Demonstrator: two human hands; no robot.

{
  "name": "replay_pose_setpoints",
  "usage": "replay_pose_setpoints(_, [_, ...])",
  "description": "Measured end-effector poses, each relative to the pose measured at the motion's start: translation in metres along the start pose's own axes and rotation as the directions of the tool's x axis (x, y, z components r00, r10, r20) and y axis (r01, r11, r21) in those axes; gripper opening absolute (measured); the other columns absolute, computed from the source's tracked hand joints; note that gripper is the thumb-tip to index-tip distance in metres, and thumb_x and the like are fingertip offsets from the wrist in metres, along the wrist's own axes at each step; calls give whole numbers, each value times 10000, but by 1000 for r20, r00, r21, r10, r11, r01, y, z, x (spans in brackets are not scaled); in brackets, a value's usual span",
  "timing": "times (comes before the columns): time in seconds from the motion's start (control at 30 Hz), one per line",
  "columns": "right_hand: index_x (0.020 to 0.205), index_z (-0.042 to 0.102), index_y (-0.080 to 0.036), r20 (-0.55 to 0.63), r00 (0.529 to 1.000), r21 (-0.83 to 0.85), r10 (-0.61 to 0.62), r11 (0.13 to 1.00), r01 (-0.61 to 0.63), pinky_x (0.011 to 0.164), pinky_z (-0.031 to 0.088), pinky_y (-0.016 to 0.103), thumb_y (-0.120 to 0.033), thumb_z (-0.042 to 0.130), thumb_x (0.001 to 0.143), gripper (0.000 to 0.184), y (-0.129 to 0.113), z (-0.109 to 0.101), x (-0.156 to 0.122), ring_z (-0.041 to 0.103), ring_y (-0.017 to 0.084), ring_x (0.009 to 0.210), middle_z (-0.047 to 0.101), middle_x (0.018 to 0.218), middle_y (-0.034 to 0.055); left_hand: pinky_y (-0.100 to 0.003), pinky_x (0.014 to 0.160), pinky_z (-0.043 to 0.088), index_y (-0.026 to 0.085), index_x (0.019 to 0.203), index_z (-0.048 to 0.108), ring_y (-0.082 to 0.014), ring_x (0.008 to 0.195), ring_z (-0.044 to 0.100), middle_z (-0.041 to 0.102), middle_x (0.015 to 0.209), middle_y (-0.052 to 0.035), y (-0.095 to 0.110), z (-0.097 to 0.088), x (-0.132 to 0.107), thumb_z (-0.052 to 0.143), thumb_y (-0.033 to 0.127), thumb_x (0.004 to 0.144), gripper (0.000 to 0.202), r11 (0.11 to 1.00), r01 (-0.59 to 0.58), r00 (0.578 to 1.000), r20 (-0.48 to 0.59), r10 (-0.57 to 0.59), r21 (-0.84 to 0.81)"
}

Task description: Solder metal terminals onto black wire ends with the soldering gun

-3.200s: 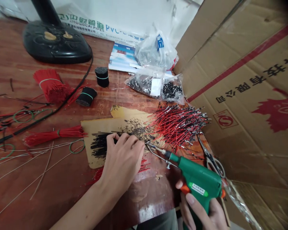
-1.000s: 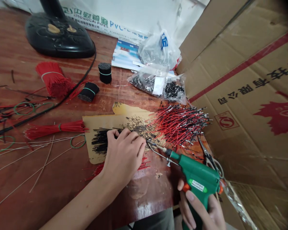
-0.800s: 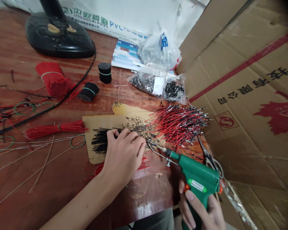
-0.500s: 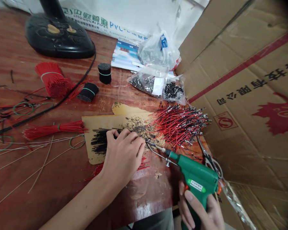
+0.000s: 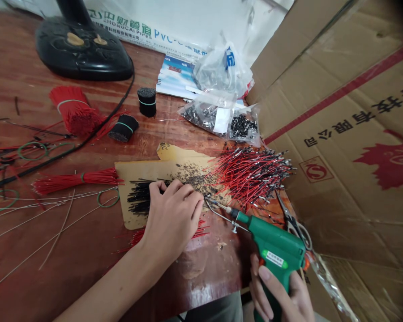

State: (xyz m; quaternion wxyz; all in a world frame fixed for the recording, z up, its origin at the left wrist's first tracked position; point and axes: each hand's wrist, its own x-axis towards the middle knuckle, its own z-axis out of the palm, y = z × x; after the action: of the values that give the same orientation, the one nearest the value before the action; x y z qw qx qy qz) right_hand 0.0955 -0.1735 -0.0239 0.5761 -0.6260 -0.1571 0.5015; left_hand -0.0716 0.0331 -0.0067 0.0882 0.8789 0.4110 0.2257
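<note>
My right hand (image 5: pixel 280 293) is wrapped round the handle of a green soldering gun (image 5: pixel 277 246). The gun's thin metal tip, with a bent feed tube beside it, points left and ends close to the fingers of my left hand (image 5: pixel 176 208). That left hand is curled palm down over a brown cardboard sheet (image 5: pixel 134 170); its fingertips and whatever they pinch are hidden. Black wires (image 5: pixel 139 197) lie on the cardboard against its left side. Red wires (image 5: pixel 137 238) show on both sides of the hand's heel. A heap of red wires with dark and silvery ends (image 5: pixel 255 174) lies to the right.
Scissors (image 5: pixel 293 223) lie between the heap and a large carton (image 5: pixel 349 147). Behind are clear bags of small black parts (image 5: pixel 243 127). Tied black bundles (image 5: pixel 123 128), red wire bundles (image 5: pixel 75 177) and a black stand base (image 5: pixel 83 53) with its cable occupy the left.
</note>
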Motion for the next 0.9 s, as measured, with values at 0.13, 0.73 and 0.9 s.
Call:
replay_pose_setpoints(0.13, [995,559,-158,18,1000,-13,-1,1000,2,408,327,199,-363,692,879,270,-1,2,1,408,93,403,422,502,-36,-455,789,237,235,775,652,-203,819,515,655,782,17,0,1,1,482,222,951,245,1000,2,1000,-5,-2,-3])
replay_pose_setpoints(0.73, [1090,582,-122,-116,986,50,-119,991,126,417,258,171,-383,663,879,346,-4,25,-1,339,57,359,413,460,-37,-453,788,237,235,771,655,-201,820,520,665,796,17,-1,0,0,493,221,947,239,1000,8,1000,0,-8,-14])
replay_pose_setpoints(0.9, [1095,589,-114,-159,973,48,-167,983,176,434,254,196,-393,661,868,367,-14,44,-1,354,81,373,434,431,-20,-456,798,240,240,782,650,-201,827,522,662,799,28,-1,0,0,495,230,948,227,1000,8,1000,5,-8,-24])
